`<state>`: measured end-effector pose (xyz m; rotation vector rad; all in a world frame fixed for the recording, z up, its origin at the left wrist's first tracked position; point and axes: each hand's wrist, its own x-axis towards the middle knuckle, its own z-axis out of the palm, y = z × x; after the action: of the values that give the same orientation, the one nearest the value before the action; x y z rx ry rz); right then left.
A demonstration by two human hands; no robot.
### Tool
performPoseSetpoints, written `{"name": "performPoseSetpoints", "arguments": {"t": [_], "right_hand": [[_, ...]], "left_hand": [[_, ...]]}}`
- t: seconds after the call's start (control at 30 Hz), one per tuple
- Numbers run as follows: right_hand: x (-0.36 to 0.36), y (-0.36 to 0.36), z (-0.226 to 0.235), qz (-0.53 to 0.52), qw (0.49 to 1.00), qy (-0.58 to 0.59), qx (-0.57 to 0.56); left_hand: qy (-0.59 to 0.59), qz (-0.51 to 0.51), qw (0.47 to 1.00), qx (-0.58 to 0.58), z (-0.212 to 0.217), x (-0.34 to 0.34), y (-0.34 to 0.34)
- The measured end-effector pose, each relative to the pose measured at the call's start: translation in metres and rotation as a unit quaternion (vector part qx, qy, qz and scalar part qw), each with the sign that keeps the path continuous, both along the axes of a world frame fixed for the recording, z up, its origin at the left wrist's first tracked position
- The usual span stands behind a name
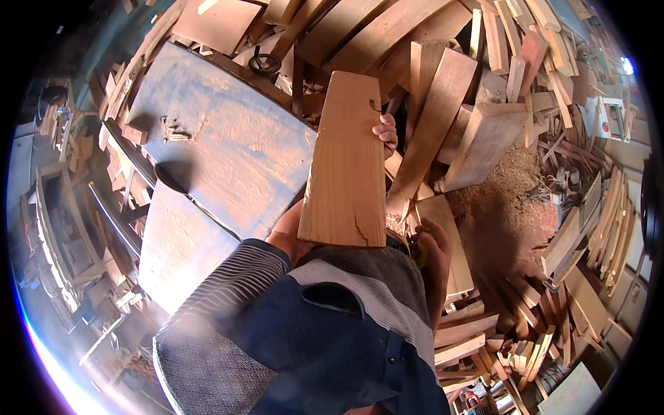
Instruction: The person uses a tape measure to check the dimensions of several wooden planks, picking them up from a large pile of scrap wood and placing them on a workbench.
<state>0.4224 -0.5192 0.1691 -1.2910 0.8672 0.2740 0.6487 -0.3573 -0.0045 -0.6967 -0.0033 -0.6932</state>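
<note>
The biggest thing in view is the grey-blue table [235, 131] on the left, dusted with pale sawdust and split by a dark slot; beyond it and to the right lie heaps of loose planks, with a long plank [443, 111] leaning just right of the middle. A spread of brown sawdust [508, 173] covers the ground farther right. In the centre, in front of the person's body and overlapping the table's right edge, is the board [346, 159]: a flat, warm tan piece of wood, narrower at its far end and widening toward the person. Its broad face is turned up, with faint grain running lengthwise, a rough left edge and a fairly straight near end. The left hand [386, 131] reaches behind it from the left, its fingertips curled over the right edge, so the board is gripped from beneath. The right hand [434, 242] is just beside the near right corner, fingers bent around a small yellow thing [418, 254]; too much is hidden to tell how tightly they close. A jagged dark crack [359, 225] runs up from the near end, and a small hooked dark mark [374, 105] sits near the far right edge.
</note>
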Motion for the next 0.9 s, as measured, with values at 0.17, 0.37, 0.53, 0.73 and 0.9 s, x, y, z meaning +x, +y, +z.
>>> {"name": "performPoseSetpoints", "arguments": {"t": [0.17,0.37,0.53,0.73,0.9], "right_hand": [[-0.004,-0.002,-0.002,0.011,1.000,0.002,-0.002],[-0.006,-0.002,-0.001,0.013,1.000,-0.010,-0.002],[-0.011,0.000,-0.003,-0.008,1.000,-0.014,0.005],[-0.012,-0.002,-0.009,-0.009,1.000,-0.010,0.012],[-0.012,0.003,-0.003,-0.028,0.999,-0.015,0.017]], "left_hand": [[0.025,0.023,0.999,0.002,-0.025,-0.017,-0.010],[-0.056,0.066,0.993,-0.080,-0.066,-0.035,-0.021],[-0.076,-0.017,0.990,-0.121,-0.053,-0.040,-0.016],[-0.066,-0.055,0.992,-0.093,-0.042,-0.042,-0.008],[-0.030,-0.092,0.995,0.035,-0.038,-0.047,0.014]]}}
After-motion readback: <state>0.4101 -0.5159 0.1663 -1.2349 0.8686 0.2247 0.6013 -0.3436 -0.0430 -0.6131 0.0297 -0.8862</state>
